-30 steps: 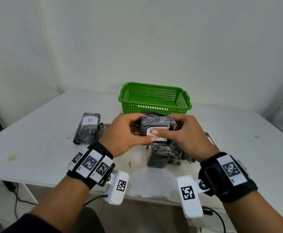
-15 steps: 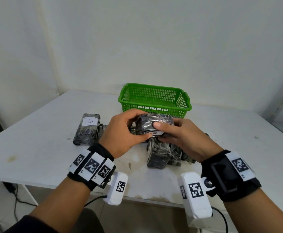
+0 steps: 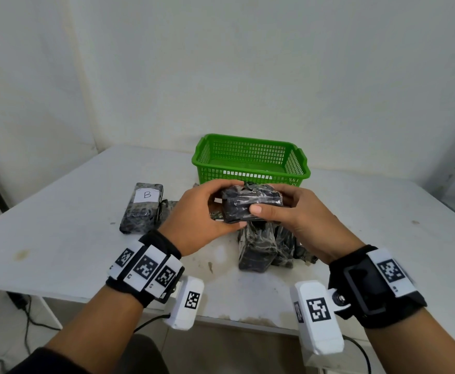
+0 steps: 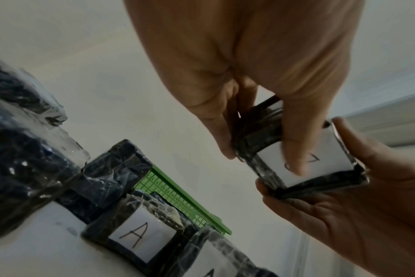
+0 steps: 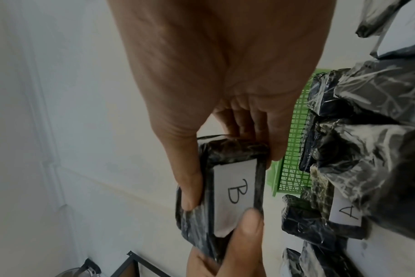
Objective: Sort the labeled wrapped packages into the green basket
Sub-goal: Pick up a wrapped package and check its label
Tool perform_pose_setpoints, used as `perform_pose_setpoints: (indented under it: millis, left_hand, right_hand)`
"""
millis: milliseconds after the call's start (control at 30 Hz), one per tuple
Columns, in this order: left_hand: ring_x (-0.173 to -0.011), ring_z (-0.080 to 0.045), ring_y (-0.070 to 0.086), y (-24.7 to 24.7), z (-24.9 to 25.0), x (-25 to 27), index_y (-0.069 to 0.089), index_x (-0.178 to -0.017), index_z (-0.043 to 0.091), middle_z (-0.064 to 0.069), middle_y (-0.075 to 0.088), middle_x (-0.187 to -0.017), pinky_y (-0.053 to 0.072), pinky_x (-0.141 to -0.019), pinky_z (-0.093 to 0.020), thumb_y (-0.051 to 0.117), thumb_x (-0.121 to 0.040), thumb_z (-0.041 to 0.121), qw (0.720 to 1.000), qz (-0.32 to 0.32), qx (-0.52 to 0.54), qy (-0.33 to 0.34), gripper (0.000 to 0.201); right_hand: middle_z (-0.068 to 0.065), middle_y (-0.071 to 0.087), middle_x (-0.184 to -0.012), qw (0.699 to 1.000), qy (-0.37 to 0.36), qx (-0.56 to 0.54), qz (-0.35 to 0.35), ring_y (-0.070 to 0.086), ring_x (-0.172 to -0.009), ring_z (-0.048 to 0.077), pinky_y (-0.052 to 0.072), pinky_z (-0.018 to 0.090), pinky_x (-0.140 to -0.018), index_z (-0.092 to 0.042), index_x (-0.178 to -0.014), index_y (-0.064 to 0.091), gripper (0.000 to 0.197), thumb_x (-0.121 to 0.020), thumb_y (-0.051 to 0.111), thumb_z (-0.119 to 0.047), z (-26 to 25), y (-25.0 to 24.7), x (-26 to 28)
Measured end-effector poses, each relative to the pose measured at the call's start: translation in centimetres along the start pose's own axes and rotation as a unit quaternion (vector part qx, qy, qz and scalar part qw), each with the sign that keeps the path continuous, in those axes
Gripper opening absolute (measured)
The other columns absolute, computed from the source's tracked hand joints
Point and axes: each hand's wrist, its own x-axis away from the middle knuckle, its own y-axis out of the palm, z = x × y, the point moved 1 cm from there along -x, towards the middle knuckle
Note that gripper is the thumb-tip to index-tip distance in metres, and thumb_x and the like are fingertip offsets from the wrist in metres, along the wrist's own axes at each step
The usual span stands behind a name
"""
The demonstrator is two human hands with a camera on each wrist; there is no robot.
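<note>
Far left on the worktop [image 3: 59,211] there's a wrapped package marked B [image 3: 142,207] lying flat by itself, with plenty of bare surface around it out to the left and front edges. Next over, the person's left hand [image 3: 202,214] has its fingers curled around the left end of a dark wrapped package [image 3: 250,203], thumb underneath on the label side. That package is held up in the air above a little pile of more packages [image 3: 264,247], just in front of the green basket [image 3: 250,160]. The right wrist view shows its white label reads B, facing down. The right hand [image 3: 299,211] grips the other end, thumb on the near face, fingers wrapped behind. The left wrist view shows a couple of packages marked A [image 4: 140,241] in the pile, pushed right up against the basket's near wall. The basket's rim sits a bit beyond the hands. To the right of the pile the worktop is bare all the way to its edge.
</note>
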Motion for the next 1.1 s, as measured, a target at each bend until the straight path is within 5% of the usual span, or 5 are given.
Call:
perform_pose_setpoints:
  millis: [167, 433, 533, 733, 1100]
  left_hand:
    - [-0.118, -0.013, 0.064, -0.3, 0.3, 0.3, 0.051, -0.138, 0.024, 0.003, 0.064, -0.131, 0.050, -0.103, -0.041, 0.089, -0.062, 0.036, 0.996, -0.039, 0.075, -0.021, 0.086]
    - [-0.110, -0.015, 0.068, 0.0, 0.4, 0.2, 0.058, -0.129, 0.016, -0.001, 0.069, -0.121, 0.053, -0.100, -0.040, 0.089, -0.065, 0.019, 0.993, -0.038, 0.098, -0.048, 0.072]
    - [-0.110, -0.015, 0.068, 0.1, 0.4, 0.2, 0.057, -0.131, 0.015, -0.001, 0.069, -0.121, 0.053, -0.099, -0.039, 0.089, -0.066, 0.011, 0.993, -0.046, 0.101, -0.045, 0.073]
    - [-0.112, -0.016, 0.068, -0.3, 0.7, 0.1, 0.056, -0.131, 0.017, 0.000, 0.069, -0.122, 0.054, -0.099, -0.039, 0.089, -0.061, 0.023, 0.993, -0.048, 0.105, -0.038, 0.077]
    - [-0.110, -0.016, 0.068, -0.9, 0.6, -0.4, 0.056, -0.132, 0.010, -0.005, 0.070, -0.120, 0.054, -0.093, -0.028, 0.090, -0.062, 0.014, 0.988, -0.047, 0.138, -0.052, 0.078]
  right_hand:
    - [0.001, 0.079, -0.117, 0.999, -0.029, 0.005, 0.016, 0.074, -0.112, 0.017, 0.057, 0.040, -0.103, -0.015, -0.121, 0.070, 0.065, -0.059, 0.091, -0.022, -0.1, -0.2, 0.3]
    - [-0.002, 0.079, -0.116, 0.999, -0.003, 0.018, -0.037, 0.075, -0.109, 0.014, 0.060, 0.028, -0.092, -0.016, -0.126, 0.066, 0.068, -0.065, 0.097, -0.017, 0.0, -0.3, 0.3]
    - [-0.002, 0.080, -0.109, 0.998, -0.037, 0.052, -0.006, 0.077, -0.102, 0.012, 0.060, 0.022, -0.084, -0.013, -0.120, 0.070, 0.060, -0.065, 0.090, -0.023, -0.3, -0.2, 0.7]
    - [-0.005, 0.079, -0.115, 0.997, -0.056, 0.055, -0.020, 0.074, -0.108, 0.010, 0.058, 0.020, -0.087, -0.014, -0.126, 0.066, 0.068, -0.062, 0.090, -0.018, -0.3, -0.5, 0.9]
    - [-0.003, 0.077, -0.122, 0.997, -0.048, 0.049, -0.041, 0.071, -0.116, 0.011, 0.058, 0.024, -0.092, -0.014, -0.133, 0.062, 0.073, -0.065, 0.088, -0.018, -0.4, -0.8, 0.5]
